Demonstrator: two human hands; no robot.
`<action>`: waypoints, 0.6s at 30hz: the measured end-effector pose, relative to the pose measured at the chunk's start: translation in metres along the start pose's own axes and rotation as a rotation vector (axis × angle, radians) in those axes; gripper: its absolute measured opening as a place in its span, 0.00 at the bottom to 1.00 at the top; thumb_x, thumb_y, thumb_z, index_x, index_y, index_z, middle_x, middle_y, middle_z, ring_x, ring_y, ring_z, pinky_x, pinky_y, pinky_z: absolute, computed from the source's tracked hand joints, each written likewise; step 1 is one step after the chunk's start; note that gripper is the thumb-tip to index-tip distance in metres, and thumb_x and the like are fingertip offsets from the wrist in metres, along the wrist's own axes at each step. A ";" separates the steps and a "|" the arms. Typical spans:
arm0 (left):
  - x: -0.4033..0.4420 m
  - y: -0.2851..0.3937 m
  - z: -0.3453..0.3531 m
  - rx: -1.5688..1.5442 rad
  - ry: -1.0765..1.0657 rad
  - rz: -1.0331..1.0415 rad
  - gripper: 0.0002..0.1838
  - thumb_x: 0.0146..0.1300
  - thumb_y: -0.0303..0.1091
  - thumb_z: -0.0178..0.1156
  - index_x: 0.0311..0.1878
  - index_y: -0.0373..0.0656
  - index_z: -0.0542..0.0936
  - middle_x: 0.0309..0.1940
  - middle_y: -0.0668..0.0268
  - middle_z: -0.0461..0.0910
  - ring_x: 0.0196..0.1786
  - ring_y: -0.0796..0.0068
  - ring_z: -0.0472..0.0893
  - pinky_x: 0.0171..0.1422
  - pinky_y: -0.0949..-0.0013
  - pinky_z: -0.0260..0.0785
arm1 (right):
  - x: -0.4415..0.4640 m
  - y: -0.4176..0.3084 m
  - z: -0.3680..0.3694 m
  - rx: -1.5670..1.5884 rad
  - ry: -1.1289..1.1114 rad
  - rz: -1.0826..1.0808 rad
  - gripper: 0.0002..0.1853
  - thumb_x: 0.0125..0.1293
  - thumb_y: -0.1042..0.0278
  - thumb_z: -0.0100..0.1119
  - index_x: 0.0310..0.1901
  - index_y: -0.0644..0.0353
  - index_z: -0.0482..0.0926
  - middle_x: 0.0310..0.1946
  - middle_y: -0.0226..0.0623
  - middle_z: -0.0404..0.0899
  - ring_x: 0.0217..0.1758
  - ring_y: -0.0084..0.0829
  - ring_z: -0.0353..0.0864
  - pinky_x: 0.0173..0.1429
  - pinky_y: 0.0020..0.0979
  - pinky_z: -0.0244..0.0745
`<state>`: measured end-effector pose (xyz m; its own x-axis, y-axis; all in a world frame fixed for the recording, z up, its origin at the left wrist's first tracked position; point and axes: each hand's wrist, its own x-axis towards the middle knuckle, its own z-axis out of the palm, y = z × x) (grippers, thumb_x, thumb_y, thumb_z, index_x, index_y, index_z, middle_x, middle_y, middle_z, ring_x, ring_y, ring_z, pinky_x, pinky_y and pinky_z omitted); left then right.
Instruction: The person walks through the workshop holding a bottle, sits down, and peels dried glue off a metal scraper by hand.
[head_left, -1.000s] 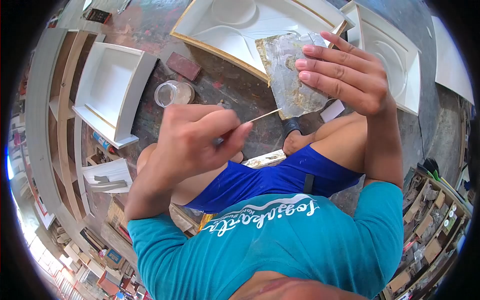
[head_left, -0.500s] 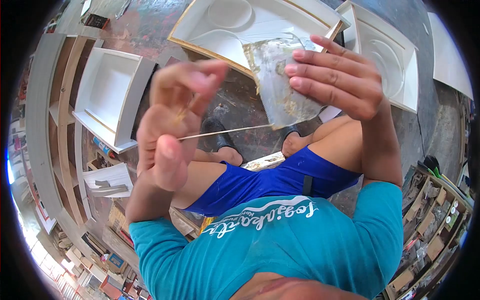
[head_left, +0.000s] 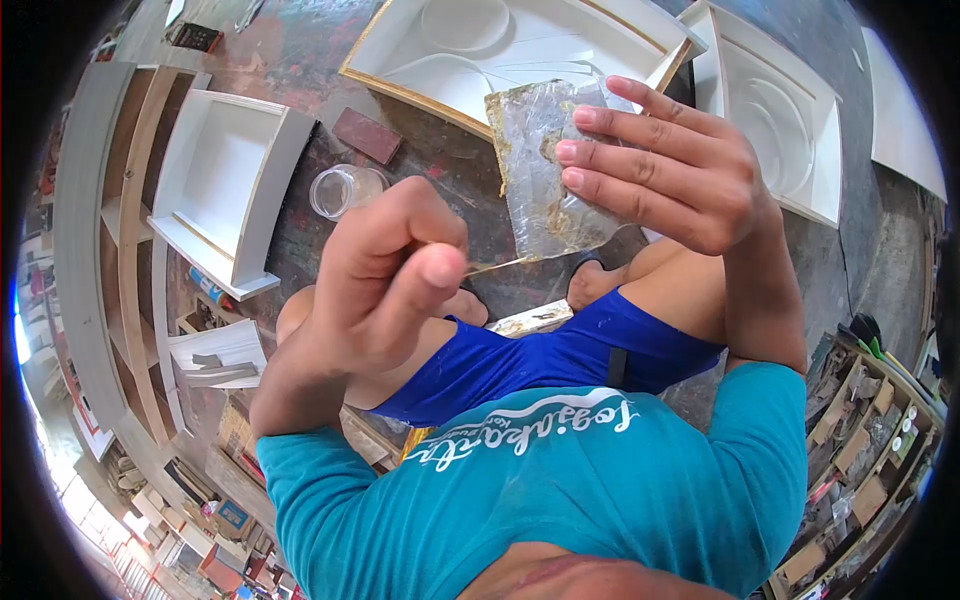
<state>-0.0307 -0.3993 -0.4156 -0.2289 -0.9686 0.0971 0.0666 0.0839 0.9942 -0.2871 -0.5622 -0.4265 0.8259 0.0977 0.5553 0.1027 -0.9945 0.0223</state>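
A flat, translucent plate (head_left: pixel 532 165), with a ragged left edge and yellow-brown residue, is in my right hand (head_left: pixel 685 175). That hand's fingers lie across the plate's face; the thumb is hidden behind it. My left hand (head_left: pixel 395 275) is closed, thumb against curled fingers, pinching a thin pale strand (head_left: pixel 497 265). The strand runs from this pinch to the plate's lower edge. Just behind my left hand, a clear round jar (head_left: pixel 340 190) is partly covered by it. A reddish-brown block (head_left: pixel 367 136) lies beyond the jar on the floor.
White drawer-like boxes (head_left: pixel 215 185) stand around me on the floor, one holding clear round pieces (head_left: pixel 465 22). At the left is a wooden frame (head_left: pixel 130 240). A crate of scraps (head_left: pixel 870 440) sits at right. Between my legs is a white-stained board (head_left: pixel 535 320).
My left hand has moved right, toward the plate, and its fingers have curled closed. The visible strand is shorter, and the jar and block have come into view. My right hand keeps holding the plate.
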 end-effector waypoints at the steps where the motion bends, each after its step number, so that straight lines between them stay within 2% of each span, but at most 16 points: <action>1: 0.001 0.000 0.001 0.080 0.016 -0.015 0.16 0.73 0.41 0.63 0.39 0.41 0.70 0.20 0.71 0.67 0.23 0.82 0.68 0.29 0.73 0.60 | 0.000 -0.001 0.002 0.003 0.001 -0.001 0.11 0.61 0.69 0.70 0.45 0.59 0.89 0.45 0.37 0.90 0.56 0.39 0.88 0.69 0.52 0.79; 2: 0.001 0.001 0.001 0.160 0.033 -0.029 0.15 0.71 0.37 0.67 0.39 0.39 0.71 0.20 0.71 0.69 0.22 0.83 0.71 0.28 0.73 0.61 | 0.000 -0.002 0.003 0.006 0.003 -0.002 0.11 0.61 0.69 0.70 0.45 0.60 0.89 0.45 0.37 0.90 0.56 0.39 0.88 0.69 0.52 0.79; 5: 0.005 0.002 0.007 0.478 0.025 0.007 0.17 0.66 0.38 0.72 0.39 0.41 0.72 0.21 0.68 0.69 0.22 0.77 0.74 0.27 0.71 0.64 | 0.001 -0.002 0.002 -0.024 -0.002 0.011 0.11 0.61 0.70 0.69 0.46 0.60 0.89 0.45 0.37 0.90 0.56 0.39 0.88 0.69 0.51 0.79; 8: 0.011 0.005 0.015 0.787 0.046 0.112 0.19 0.61 0.37 0.75 0.39 0.42 0.72 0.22 0.65 0.70 0.21 0.67 0.76 0.25 0.67 0.67 | 0.001 -0.003 0.004 -0.039 -0.010 0.009 0.12 0.61 0.70 0.69 0.47 0.59 0.89 0.46 0.37 0.90 0.56 0.39 0.88 0.69 0.50 0.79; 11: 0.010 -0.006 0.018 0.944 0.095 0.195 0.15 0.62 0.34 0.73 0.37 0.43 0.73 0.23 0.64 0.72 0.22 0.61 0.77 0.24 0.62 0.68 | -0.001 -0.002 0.005 -0.064 -0.017 0.033 0.13 0.61 0.69 0.68 0.47 0.59 0.89 0.45 0.37 0.90 0.56 0.39 0.88 0.69 0.50 0.79; 14: 0.009 0.001 0.016 1.051 -0.004 0.187 0.13 0.63 0.30 0.71 0.33 0.43 0.72 0.23 0.63 0.71 0.22 0.62 0.77 0.24 0.61 0.68 | -0.001 0.000 0.003 -0.062 -0.018 0.054 0.13 0.61 0.68 0.67 0.47 0.59 0.89 0.45 0.37 0.90 0.55 0.38 0.89 0.69 0.50 0.79; 18: 0.010 0.004 0.015 1.041 -0.001 0.199 0.13 0.63 0.28 0.69 0.30 0.44 0.72 0.21 0.64 0.70 0.22 0.62 0.77 0.23 0.61 0.67 | -0.004 0.001 0.001 0.041 -0.055 0.130 0.13 0.60 0.71 0.67 0.47 0.60 0.89 0.45 0.37 0.90 0.53 0.37 0.90 0.68 0.50 0.80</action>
<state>-0.0469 -0.4052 -0.4101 -0.3061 -0.9151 0.2624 -0.7616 0.4008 0.5092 -0.2896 -0.5633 -0.4294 0.8628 -0.0291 0.5046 0.0143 -0.9965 -0.0820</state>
